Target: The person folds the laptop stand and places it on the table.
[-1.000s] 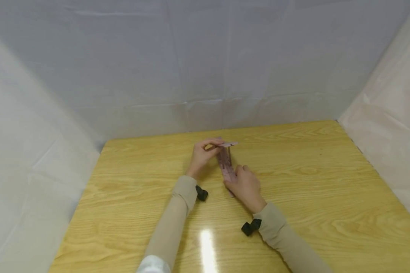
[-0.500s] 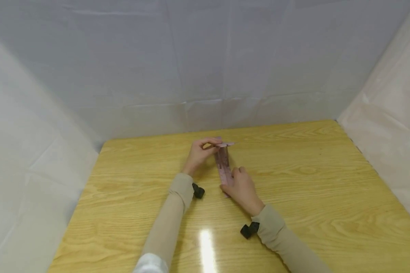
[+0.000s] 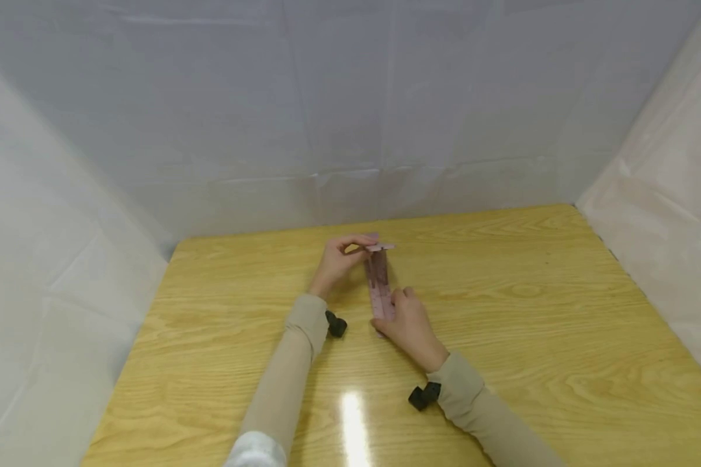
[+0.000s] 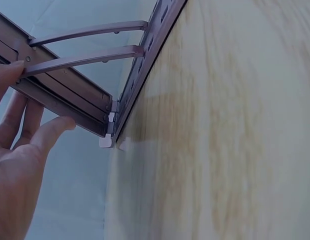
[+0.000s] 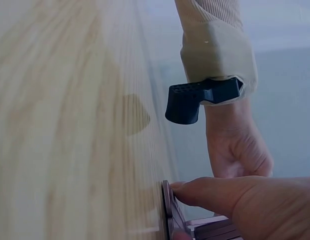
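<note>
A pink folding stand (image 3: 378, 295) sits on the table between both hands. Its base strip lies flat, and a grooved panel (image 4: 77, 92) rises at an angle from the hinged far end. Two curved struts (image 4: 87, 59) span from the panel to the slotted base strip (image 4: 154, 42). My left hand (image 3: 334, 264) pinches the raised panel; in the left wrist view its thumb and fingers lie along the panel's edges. With my right hand (image 3: 413, 327) I grip the near end of the base, the thumb pressing its end (image 5: 168, 207) in the right wrist view. The fingers partly hide that end.
The wood-grain table (image 3: 531, 324) extends around the stand. White sheeting (image 3: 350, 97) hangs behind the table's far edge and on both sides. Black wrist cameras (image 3: 424, 395) are strapped over the beige sleeves (image 3: 473, 408).
Both hands and the stand have shifted slightly left, and the stand has turned to point more straight away from me. The holds look the same.
</note>
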Action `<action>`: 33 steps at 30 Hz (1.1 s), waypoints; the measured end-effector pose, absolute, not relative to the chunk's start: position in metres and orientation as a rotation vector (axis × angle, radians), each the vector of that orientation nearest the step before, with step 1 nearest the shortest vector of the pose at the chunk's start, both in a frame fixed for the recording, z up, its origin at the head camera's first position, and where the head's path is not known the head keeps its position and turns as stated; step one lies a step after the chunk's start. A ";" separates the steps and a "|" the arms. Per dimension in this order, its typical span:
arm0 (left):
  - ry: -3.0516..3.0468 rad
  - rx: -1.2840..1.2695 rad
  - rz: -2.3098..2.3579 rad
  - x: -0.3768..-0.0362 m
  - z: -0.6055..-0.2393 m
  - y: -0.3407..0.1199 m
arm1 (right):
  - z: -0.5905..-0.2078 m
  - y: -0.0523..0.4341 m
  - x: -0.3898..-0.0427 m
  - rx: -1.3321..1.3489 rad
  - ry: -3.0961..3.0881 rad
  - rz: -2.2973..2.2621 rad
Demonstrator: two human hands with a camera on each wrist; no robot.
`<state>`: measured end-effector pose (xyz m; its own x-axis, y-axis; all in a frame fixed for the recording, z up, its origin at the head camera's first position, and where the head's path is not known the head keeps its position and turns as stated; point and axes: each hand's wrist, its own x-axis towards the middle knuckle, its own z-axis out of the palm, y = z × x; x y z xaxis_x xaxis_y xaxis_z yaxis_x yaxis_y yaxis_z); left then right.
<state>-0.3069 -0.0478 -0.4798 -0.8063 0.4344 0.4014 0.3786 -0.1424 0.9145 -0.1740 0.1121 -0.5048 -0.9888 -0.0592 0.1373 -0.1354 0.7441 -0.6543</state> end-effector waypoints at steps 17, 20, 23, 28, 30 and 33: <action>2.086 0.958 2.100 -0.291 -0.461 -0.051 | -0.499 0.121 -0.181 0.243 -2.860 1.180; 2.134 0.940 2.075 -0.295 -0.467 -0.050 | -0.493 0.126 -0.185 0.257 -2.872 1.254; 2.211 0.904 2.037 -0.297 -0.472 -0.050 | -0.488 0.130 -0.188 0.278 -2.899 1.285; 2.276 0.831 2.024 -0.294 -0.472 -0.049 | -0.479 0.138 -0.193 0.311 -2.908 1.351; 2.299 0.769 2.036 -0.291 -0.470 -0.049 | -0.476 0.140 -0.195 0.324 -2.884 1.394; 2.337 0.653 2.058 -0.285 -0.466 -0.049 | -0.473 0.144 -0.200 0.362 -2.819 1.469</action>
<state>-0.2852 -0.0487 -0.4661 -0.9151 0.2751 0.2948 0.3273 0.0796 0.9416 -0.1998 0.1437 -0.4731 -0.9728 -0.2255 0.0529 -0.1726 0.5533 -0.8149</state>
